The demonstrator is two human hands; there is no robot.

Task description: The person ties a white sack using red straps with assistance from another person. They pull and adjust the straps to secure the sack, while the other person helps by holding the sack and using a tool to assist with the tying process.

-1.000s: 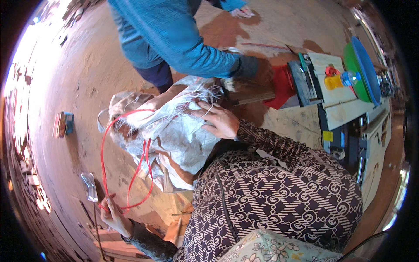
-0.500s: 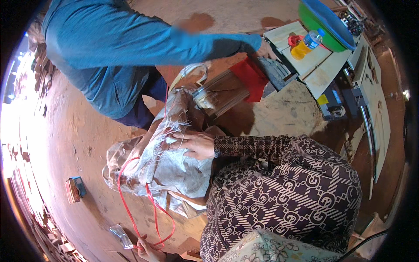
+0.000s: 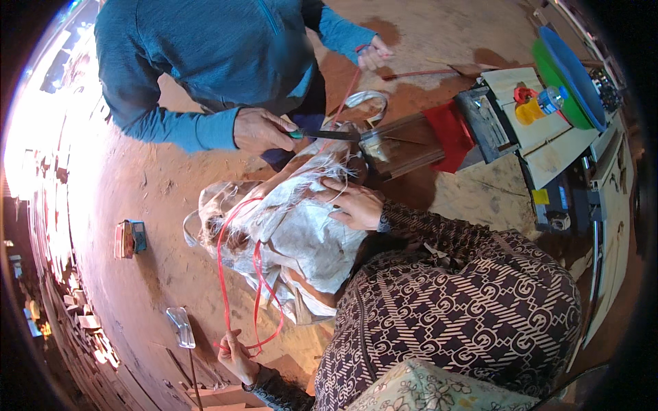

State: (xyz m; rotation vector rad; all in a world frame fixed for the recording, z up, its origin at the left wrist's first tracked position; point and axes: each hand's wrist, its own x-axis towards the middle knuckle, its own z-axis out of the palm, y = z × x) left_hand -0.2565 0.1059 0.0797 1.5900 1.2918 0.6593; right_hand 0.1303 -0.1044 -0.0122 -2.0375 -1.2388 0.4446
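My left hand [image 3: 238, 357], low on the left, is closed on a red plastic strap [image 3: 223, 288] that loops up to the bundle. Spread over the frayed edge of a whitish woven sack [image 3: 322, 250], my right hand [image 3: 353, 204] rests with its fingers apart. Brown material shows along the bundle's upper side. Across from me a co-worker's hand [image 3: 264, 130] holds a dark-bladed knife [image 3: 332, 135] with a green handle above the sack's top. The co-worker's other hand [image 3: 375, 55] pulls a red strap up from there.
Beyond the sack lie a wooden box-like piece [image 3: 408, 144], a red cloth [image 3: 449, 137] and a metal tray [image 3: 483, 123]. Pale boards [image 3: 558, 147] carry a bottle of yellow liquid [image 3: 541, 106] beside a green basin [image 3: 558, 89]. Small boxes [image 3: 129, 238] and a clear plastic container [image 3: 180, 327] sit leftward.
The co-worker's arm has drawn back from the metal tray; a knife and a red strap now show in the co-worker's hands. My hands keep their places on strap and sack; the view has shifted.
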